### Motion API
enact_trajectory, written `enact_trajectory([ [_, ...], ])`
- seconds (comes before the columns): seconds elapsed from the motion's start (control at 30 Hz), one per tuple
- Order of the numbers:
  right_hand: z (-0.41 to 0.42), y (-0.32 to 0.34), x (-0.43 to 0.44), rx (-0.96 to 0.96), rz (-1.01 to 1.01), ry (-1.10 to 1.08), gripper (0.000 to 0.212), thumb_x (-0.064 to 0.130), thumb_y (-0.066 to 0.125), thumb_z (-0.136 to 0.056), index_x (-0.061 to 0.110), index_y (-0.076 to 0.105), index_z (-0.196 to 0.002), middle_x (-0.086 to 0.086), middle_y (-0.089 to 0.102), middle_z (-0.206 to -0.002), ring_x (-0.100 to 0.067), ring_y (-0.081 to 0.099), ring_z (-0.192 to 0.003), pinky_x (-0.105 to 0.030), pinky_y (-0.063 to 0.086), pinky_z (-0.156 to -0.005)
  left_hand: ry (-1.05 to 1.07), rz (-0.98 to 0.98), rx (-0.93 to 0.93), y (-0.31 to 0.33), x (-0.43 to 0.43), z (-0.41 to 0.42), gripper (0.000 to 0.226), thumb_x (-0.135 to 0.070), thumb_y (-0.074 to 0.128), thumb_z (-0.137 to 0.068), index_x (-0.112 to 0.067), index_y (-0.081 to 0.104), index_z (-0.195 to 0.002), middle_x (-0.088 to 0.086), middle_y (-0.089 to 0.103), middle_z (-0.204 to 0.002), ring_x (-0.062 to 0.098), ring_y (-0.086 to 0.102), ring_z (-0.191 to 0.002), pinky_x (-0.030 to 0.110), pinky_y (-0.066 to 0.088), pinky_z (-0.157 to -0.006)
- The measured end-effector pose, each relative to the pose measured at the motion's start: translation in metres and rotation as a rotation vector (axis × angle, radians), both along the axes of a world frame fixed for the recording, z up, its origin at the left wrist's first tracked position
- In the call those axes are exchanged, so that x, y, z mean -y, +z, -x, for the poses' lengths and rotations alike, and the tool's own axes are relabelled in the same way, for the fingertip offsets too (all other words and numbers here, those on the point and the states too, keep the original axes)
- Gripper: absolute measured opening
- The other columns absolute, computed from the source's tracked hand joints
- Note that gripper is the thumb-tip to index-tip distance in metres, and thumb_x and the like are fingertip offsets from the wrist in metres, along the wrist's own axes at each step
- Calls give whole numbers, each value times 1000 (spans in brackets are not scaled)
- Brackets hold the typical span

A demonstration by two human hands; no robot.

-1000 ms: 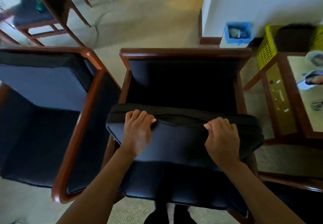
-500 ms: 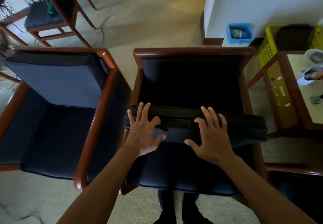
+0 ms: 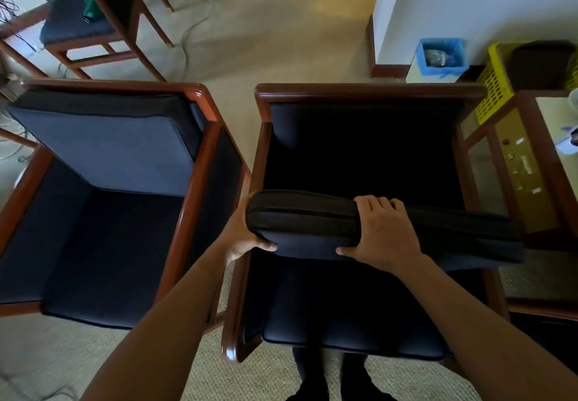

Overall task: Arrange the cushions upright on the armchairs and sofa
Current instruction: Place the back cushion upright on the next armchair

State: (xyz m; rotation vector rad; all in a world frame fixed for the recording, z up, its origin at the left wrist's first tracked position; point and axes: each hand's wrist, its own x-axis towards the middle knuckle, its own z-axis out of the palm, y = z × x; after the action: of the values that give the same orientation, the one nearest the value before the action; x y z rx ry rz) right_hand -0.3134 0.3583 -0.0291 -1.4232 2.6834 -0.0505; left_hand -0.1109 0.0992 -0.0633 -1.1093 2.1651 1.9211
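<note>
Both hands hold the cushion [image 3: 312, 225]: left hand [image 3: 240, 238] at its end, right hand [image 3: 384, 231] mid-edge. Tip it upright against the chair back [image 3: 359, 138], keeping the bottom edge seated.

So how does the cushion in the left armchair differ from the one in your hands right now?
The left cushion already leans upright against its chair back, untouched; the held cushion lies nearly flat above the right armchair's seat, gripped by the left hand at its end and the right hand over its edge. The left cushion shows its broad face, the held cushion mostly its zippered edge. Both are dark blue.
</note>
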Motion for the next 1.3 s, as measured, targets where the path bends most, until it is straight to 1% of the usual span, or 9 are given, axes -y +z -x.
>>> enact_trajectory([
  [0.2, -8, 6, -20, -57, 99, 6, 90, 75, 76, -67, 10, 59, -127, -8, 68, -115, -33, 65, -103, -50, 45, -94, 119, -2, -58, 6, -19, -4, 95, 19, 96, -54, -9, 57, -136, 7, 71, -126, 23, 70, -121, 27, 63, -84],
  [0.3, -3, 25, -37, -62, 188, -16, 87, 75, 76, -68, 9, 62, -123, -7, 70, -110, -31, 66, -97, -48, 45, -89, 94, 90, -144, 35, -28, 2, 89, 16, 97, -56, -8, 59, -134, 2, 73, -122, 16, 72, -117, 34, 64, -92],
  [0.5, 21, 77, -82, 32, 398, -101, 89, 81, 73, -67, 11, 63, -120, -2, 70, -108, -26, 67, -94, -44, 45, -84, -51, 342, -398, 121, -50, 38, 83, -26, 103, -56, -13, 64, -129, 4, 75, -120, 24, 72, -118, 49, 58, -102],
  [0.6, 28, 103, -104, 131, 528, -157, 88, 78, 82, -61, 15, 61, -119, 6, 66, -104, -18, 65, -91, -39, 48, -84, -125, 484, -471, 176, -72, 62, 79, -26, 104, -60, -20, 65, -128, -2, 74, -122, 14, 71, -118, 46, 58, -104],
  [0.7, 26, 122, -120, 266, 647, -226, 83, 65, 91, -58, 23, 56, -120, 21, 56, -100, 4, 58, -87, -17, 46, -83, -181, 639, -526, 232, -94, 88, 85, -44, 100, -58, -17, 67, -132, -1, 72, -126, 13, 68, -119, 40, 56, -103],
  [0.83, 24, 109, -130, 563, 686, -290, 88, 44, 101, -56, 35, 45, -125, 27, 58, -109, 23, 55, -101, 2, 41, -81, -322, 830, -426, 270, -124, 112, 89, -51, 101, -54, -20, 69, -132, -9, 66, -119, 2, 60, -109, 26, 47, -99],
  [1.0, 27, 54, -134, 782, 548, -291, 100, 29, 102, -57, 37, 41, -136, 17, 64, -123, 0, 63, -115, -22, 54, -95, -570, 1066, -73, 225, -180, 135, 82, -57, 93, -68, -29, 62, -139, -5, 54, -119, 22, 53, -111, 43, 41, -102],
  [1.17, 32, 57, -145, 855, 645, -245, 116, 12, 99, -64, 46, 27, -149, 16, 51, -145, 11, 51, -129, -18, 49, -103, -634, 988, -146, 190, -195, 142, 92, -55, 89, -75, -28, 50, -153, -1, 50, -133, 22, 45, -122, 39, 30, -115],
  [1.3, 45, 105, -134, 615, 687, -152, 116, 39, 97, -67, 22, 29, -160, 12, 42, -152, 3, 41, -139, -16, 37, -112, -719, 1106, -42, 180, -163, 126, 118, -61, 86, -74, -32, 22, -168, 1, 39, -156, 24, 32, -144, 43, 16, -128],
])
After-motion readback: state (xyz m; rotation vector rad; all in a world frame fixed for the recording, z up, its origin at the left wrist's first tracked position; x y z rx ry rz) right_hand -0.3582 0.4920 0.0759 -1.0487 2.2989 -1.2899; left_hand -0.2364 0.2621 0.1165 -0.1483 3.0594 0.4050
